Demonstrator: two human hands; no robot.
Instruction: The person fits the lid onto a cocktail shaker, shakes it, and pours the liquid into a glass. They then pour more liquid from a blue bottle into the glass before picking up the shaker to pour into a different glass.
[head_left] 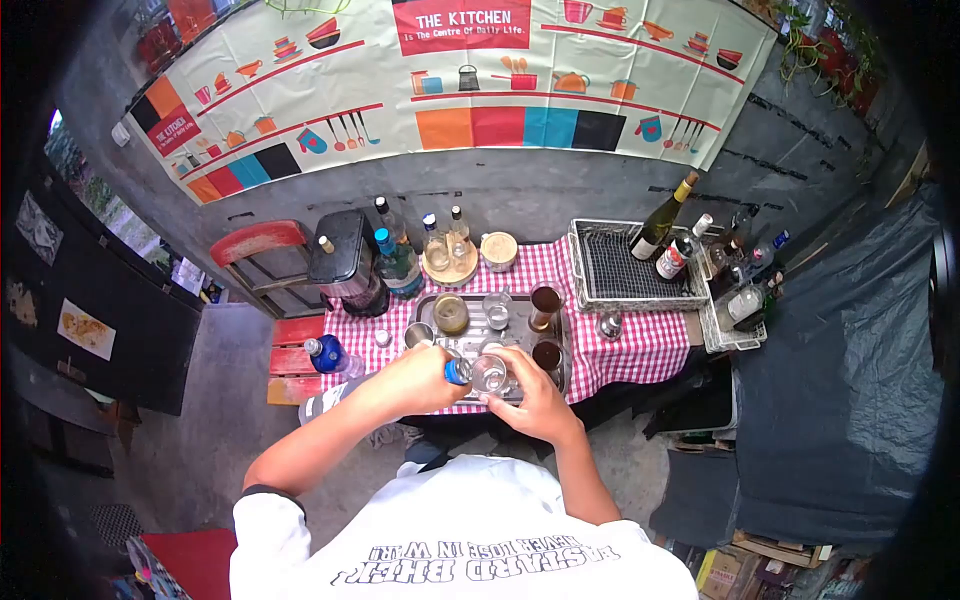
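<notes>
My left hand (418, 378) is wrapped round a bottle with a blue neck (458, 371), held close to the rim of a clear glass (489, 374). The fingers of my right hand (535, 398) curl round that glass from the right. Both are held over the front edge of a metal tray (563, 345). On the tray stand a jar of pale yellowish contents (451, 314), a clear glass cup (496, 311) and two glasses of dark liquid (545, 306) at the right. A metal cup (418, 335) is just beyond my left hand.
A blue bottle (325, 354) stands left on the checkered cloth (625, 352). Behind it are a black-lidded container (345, 262), a teal bottle (398, 265) and a wooden-lidded jar (498, 251). A wire basket (600, 290) with bottles sits right, a red chair (258, 240) left.
</notes>
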